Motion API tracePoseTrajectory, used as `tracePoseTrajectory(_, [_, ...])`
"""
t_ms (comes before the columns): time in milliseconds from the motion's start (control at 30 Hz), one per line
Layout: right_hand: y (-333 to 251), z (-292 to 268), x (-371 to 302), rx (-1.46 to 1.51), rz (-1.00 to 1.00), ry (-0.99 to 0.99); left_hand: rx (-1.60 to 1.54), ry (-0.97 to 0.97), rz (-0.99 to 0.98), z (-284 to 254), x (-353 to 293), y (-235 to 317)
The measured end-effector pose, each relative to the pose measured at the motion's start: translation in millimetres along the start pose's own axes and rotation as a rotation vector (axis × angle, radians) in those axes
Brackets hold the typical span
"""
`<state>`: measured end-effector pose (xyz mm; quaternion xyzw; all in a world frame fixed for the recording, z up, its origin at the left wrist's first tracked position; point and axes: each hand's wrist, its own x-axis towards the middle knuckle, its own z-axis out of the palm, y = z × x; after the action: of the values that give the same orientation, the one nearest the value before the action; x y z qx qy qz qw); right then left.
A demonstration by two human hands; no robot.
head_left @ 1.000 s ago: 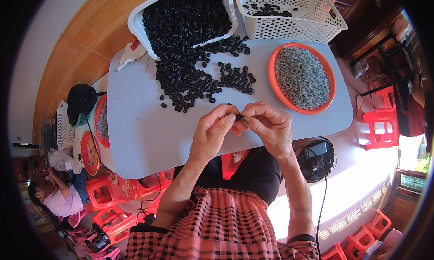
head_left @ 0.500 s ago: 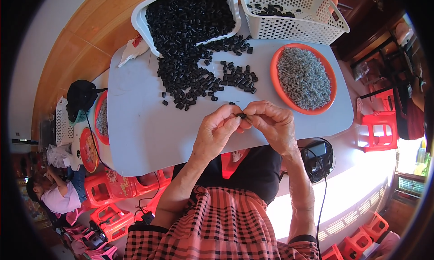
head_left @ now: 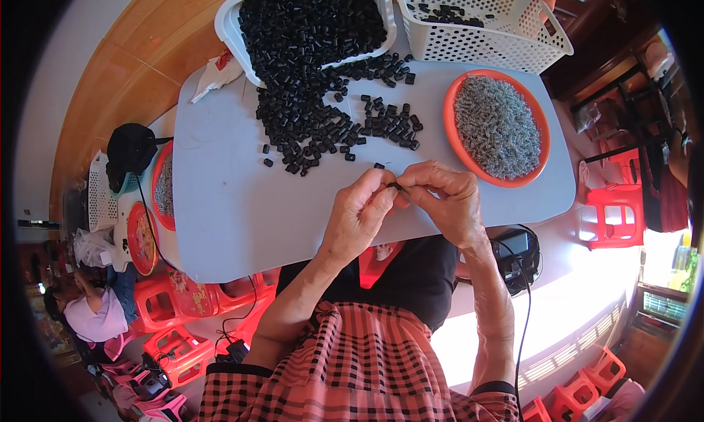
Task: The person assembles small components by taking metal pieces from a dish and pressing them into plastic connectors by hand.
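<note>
My left hand (head_left: 357,211) pinches a small black plastic piece (head_left: 396,186) between thumb and fingers, just above the near part of the table. Closed at the fingertips too, my right hand (head_left: 447,206) meets the same piece from the right. Whether a spring is also between the fingers is too small to tell. Just beyond the fingertips one loose black piece (head_left: 378,165) lies on the tabletop. Farther off spreads a heap of similar black pieces (head_left: 301,129). At the right an orange-red bowl (head_left: 449,121) holds a pile of tiny silvery metal pieces (head_left: 499,129) that look like springs.
A white tub (head_left: 229,37), tipped toward me, spills black pieces onto the grey-blue table (head_left: 220,202). Beside it stands a white perforated basket (head_left: 477,48) with some black pieces. Crumpled white paper (head_left: 218,77) lies at the left edge. Red stools (head_left: 176,352) and another person (head_left: 99,312) are at the left.
Both hands stay together at the black piece, with small shifts of the fingers. The whole view has shifted slightly; the heap, tub and bowl look otherwise unchanged.
</note>
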<state>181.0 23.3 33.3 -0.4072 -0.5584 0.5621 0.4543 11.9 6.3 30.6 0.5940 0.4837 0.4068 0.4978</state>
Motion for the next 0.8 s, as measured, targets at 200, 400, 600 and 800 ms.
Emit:
tracePoseTrajectory(200, [4,-4,2,-0.084,0.008,0.002,0.057,0.020,0.023,3,1,0])
tracePoseTrajectory(400, [2,-9,7,-0.106,0.072,-0.039,-0.001,0.049,-0.018,6,1,-10])
tracePoseTrajectory(600, [-2,-8,10,-0.186,0.081,-0.066,-0.002,0.055,-0.028,6,2,-12])
tracePoseTrajectory(800, [-1,0,11,-0.318,-0.073,-0.007,0.002,0.069,-0.034,5,4,-13])
